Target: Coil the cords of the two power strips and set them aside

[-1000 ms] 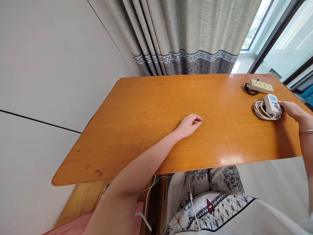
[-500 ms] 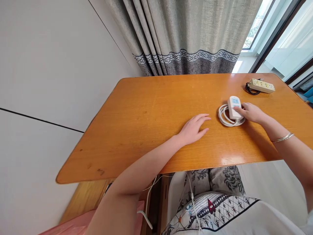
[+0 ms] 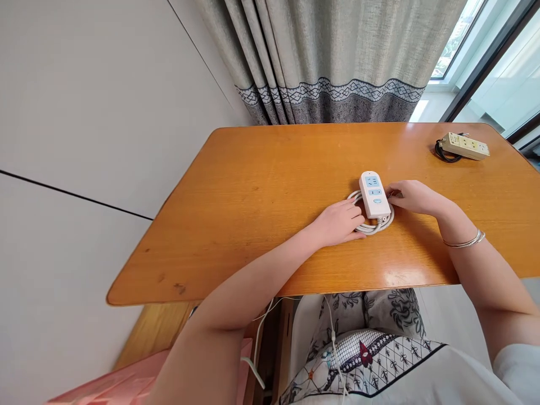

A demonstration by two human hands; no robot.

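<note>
A white power strip [image 3: 374, 195] with pale blue socket panels lies face up on the wooden table [image 3: 261, 169]. Its white cord [image 3: 371, 229] is coiled in a loop around and under it. My left hand [image 3: 341, 223] grips the left side of the coil, fingers curled over the cord. On the other side, my right hand [image 3: 411, 197] pinches the coil's right edge beside the strip, with its fingertips partly hidden. A silver bracelet [image 3: 466, 242] circles my right wrist.
A beige power strip [image 3: 466, 146] with a black cord [image 3: 447, 153] lies at the table's far right. Grey curtains [image 3: 337, 56] hang behind the table, and a white wall panel [image 3: 84, 112] stands to the left. Thin white cables hang below the near edge.
The white power strip and its coil have shifted left and nearer to me with my right hand. My left hand, earlier apart from it, is now on the coil. The right hand has left the strip's body.
</note>
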